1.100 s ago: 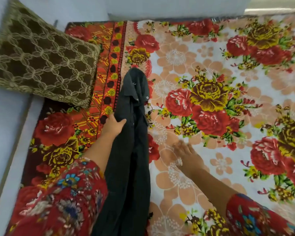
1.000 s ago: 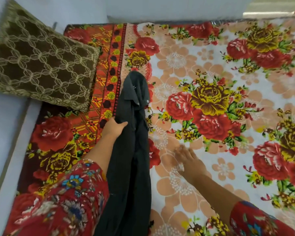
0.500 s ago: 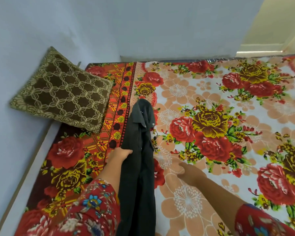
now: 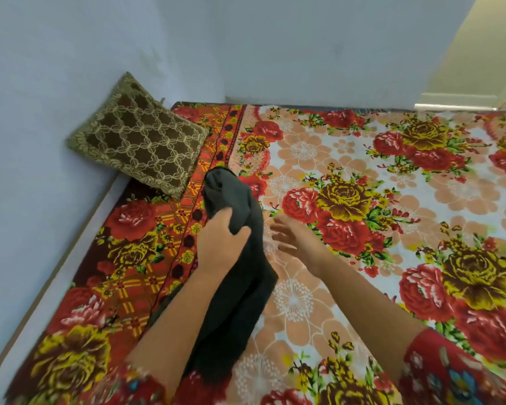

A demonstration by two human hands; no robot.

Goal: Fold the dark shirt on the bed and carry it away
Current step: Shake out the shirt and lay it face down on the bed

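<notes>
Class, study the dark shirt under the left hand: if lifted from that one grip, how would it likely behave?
The dark shirt would probably droop: it already bunches in soft folds around the left hand. It looks light, since one hand gathers it. Its long free end would likely trail across the bedsheet, unsupported by the open right hand.

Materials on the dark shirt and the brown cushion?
Dark shirt: soft matte woven cloth, likely cotton blend; it drapes and bunches limply in the left hand. Brown cushion: plush, velvet-like pile with raised beige lattice, slightly sheeny; fibre unclear.
</notes>
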